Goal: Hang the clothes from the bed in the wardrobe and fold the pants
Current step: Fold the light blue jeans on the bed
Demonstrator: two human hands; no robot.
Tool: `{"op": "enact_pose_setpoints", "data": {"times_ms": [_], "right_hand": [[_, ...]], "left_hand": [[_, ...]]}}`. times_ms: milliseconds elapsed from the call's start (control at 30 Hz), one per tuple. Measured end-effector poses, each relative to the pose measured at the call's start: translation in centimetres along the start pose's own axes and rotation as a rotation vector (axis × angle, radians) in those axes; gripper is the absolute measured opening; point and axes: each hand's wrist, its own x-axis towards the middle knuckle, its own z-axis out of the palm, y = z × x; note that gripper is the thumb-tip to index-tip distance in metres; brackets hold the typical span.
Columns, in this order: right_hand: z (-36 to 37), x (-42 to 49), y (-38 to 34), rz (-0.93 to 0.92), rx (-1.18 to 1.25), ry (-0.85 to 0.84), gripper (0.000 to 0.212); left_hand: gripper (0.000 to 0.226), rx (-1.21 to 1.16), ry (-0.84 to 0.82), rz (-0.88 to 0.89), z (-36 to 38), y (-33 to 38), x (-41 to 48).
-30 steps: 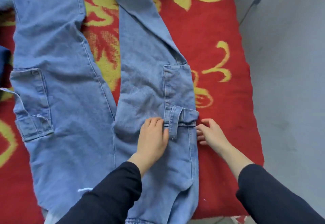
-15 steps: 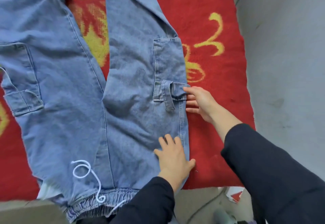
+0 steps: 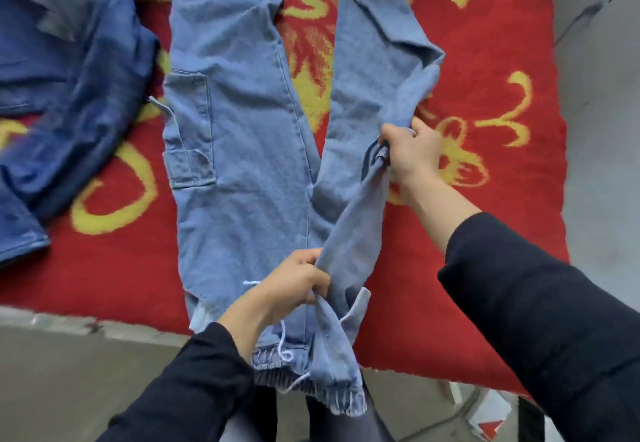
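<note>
Our light-blue pants [image 3: 239,150] lie legs-apart on the red bed [image 3: 485,164]; our left hand [image 3: 294,285] and right hand [image 3: 412,154] each grip the bunched right edge, lifting it.

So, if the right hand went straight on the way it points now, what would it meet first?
Likely the leg of the light blue jeans whose edge it grips; the right hand points up-left over it. Height is unclear.

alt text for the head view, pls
The left hand and right hand each grip the raised right edge of light blue jeans spread on a red floral blanket. A darker denim garment lies to their left.
</note>
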Motion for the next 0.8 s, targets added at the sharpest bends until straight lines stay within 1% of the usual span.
{"op": "enact_pose_setpoints", "data": {"times_ms": [33, 67, 100, 133, 167, 200, 233, 267, 300, 367, 467, 533, 567, 600, 667, 700, 733, 800], "right_hand": [[2.4, -1.3, -1.3, -0.05, 0.024, -0.008, 0.016], [4.8, -2.6, -2.4, -0.09, 0.048, -0.065, 0.013], [7.2, -3.9, -3.4, -0.11, 0.085, -0.172, 0.01], [9.4, -5.2, -4.2, -0.098, 0.116, -0.326, 0.013], [11.4, -6.4, -4.7, -0.072, 0.088, -0.497, 0.023], [13.2, -7.2, -4.7, -0.059, -0.041, -0.648, 0.038], [14.6, -7.8, -4.3, -0.067, -0.222, -0.746, 0.049], [15.6, -8.4, -3.5, -0.075, -0.387, -0.782, 0.053], [16.3, -9.0, -2.4, -0.086, -0.508, -0.766, 0.052], [16.3, -10.6, 0.0, -0.08, -0.603, -0.666, 0.044], [14.1, -13.0, 4.0, -0.067, -0.667, -0.511, 0.037], [12.0, -14.3, 6.6, -0.056, -0.693, -0.394, 0.035], [11.0, -15.0, 7.6, -0.062, -0.706, -0.339, 0.036], [10.2, -15.7, 8.6, -0.071, -0.721, -0.29, 0.038], [9.0, -16.8, 10.2, -0.049, -0.746, -0.207, 0.051], [8.7, -17.2, 10.9, -0.014, -0.752, -0.175, 0.06], [8.5, -17.5, 11.6, 0.032, -0.75, -0.151, 0.068], [8.4, -17.5, 12.2, 0.123, -0.735, -0.143, 0.074]], "left_hand": [[0.037, -0.061, 0.039, 0.015, -2.0, 0.0, -1.2], [0.042, -0.113, 0.089, 0.023, -4.1, -0.3, -2.4], [0.045, -0.168, 0.15, 0.021, -6.2, -0.8, -3.6], [0.046, -0.203, 0.22, 0.009, -8.2, -1.5, -4.7], [0.043, -0.213, 0.287, -0.004, -10.2, -2.3, -5.7], [0.034, -0.182, 0.355, -0.025, -12.0, -3.4, -6.5], [0.024, -0.134, 0.409, -0.048, -13.6, -4.6, -7.2], [0.018, -0.092, 0.446, -0.087, -14.9, -5.9, -7.7], [0.018, -0.082, 0.462, -0.132, -15.8, -7.1, -8.0], [0.019, -0.089, 0.442, -0.185, -16.5, -9.0, -8.2], [0.019, -0.076, 0.372, -0.144, -16.5, -10.5, -8.5], [0.016, -0.2, 0.298, -0.118, -16.8, -11.0, -8.8], [0.013, -0.264, 0.298, -0.119, -16.9, -11.2, -8.9], [0.009, -0.259, 0.349, -0.121, -17.1, -11.7, -9.0], [0.009, -0.048, 0.49, -0.094, -17.3, -12.7, -8.7], [0.01, 0.034, 0.52, -0.062, -17.1, -13.0, -8.6], [0.009, 0.065, 0.528, -0.024, -16.9, -13.0, -8.6], [0.005, 0.057, 0.529, 0.083, -16.5, -12.5, -8.4]]}}
